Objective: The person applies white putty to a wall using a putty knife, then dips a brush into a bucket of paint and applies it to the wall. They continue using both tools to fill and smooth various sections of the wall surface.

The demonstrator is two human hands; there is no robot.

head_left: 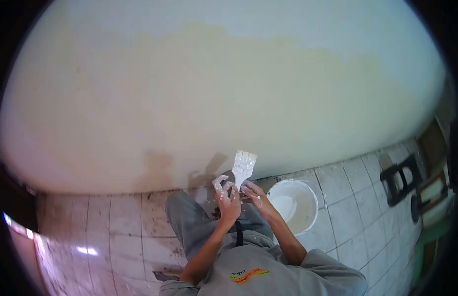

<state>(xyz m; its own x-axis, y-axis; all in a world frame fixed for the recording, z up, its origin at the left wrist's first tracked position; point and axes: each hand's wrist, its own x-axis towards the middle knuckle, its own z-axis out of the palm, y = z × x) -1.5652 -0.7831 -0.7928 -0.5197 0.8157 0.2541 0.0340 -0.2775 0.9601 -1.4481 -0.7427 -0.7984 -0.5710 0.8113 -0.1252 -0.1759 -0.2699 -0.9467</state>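
One paintbrush, bristles up: left hand curled round its handle, right hand pinching it. White paint bucket at 3 o'clock, on tiled floor.

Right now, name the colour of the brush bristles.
White: the brush bristles are paint-coated, seen in the head view.

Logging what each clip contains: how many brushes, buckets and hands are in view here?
brush: 1
bucket: 1
hands: 2 (left hand, right hand)
Total: 4
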